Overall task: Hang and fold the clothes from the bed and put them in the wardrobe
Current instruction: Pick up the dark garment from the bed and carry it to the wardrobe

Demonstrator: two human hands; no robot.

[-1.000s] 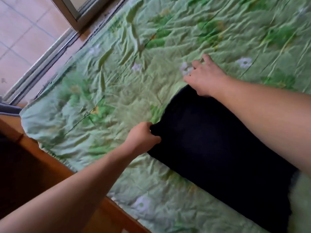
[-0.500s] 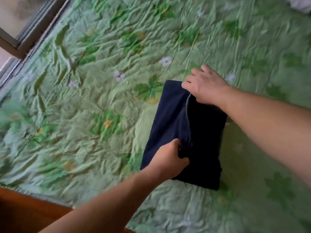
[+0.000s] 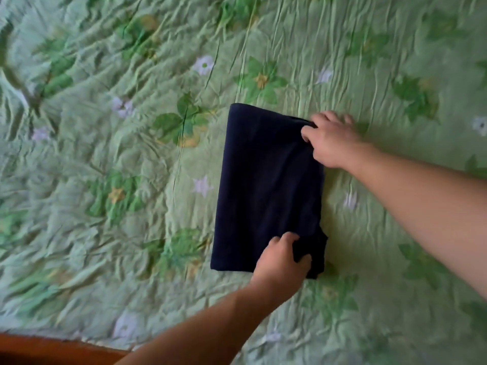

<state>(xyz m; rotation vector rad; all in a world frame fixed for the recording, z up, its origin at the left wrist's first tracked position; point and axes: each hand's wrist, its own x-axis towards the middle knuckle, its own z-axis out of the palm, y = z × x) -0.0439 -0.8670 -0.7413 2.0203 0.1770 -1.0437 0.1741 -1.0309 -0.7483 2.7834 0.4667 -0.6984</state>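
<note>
Folded over now, dark garment (image 3: pixel 266 185) — both hands (image 3: pixel 279 259) pinching its right edge.

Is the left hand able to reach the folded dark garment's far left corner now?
Probably yes: the left hand grips the garment at its near edge, and only bare cloth lies between it and that corner.

Both forearms bare and extended, well apart. Left forearm runs up from the bottom edge; left hand (image 3: pixel 282 259) has its fingers curled and thumb opposed, pinching the near right corner of the folded dark navy fabric garment (image 3: pixel 263 180). Right forearm crosses from the right edge; right hand (image 3: pixel 332 139) is knuckles-up, pinching the far right corner.
</note>
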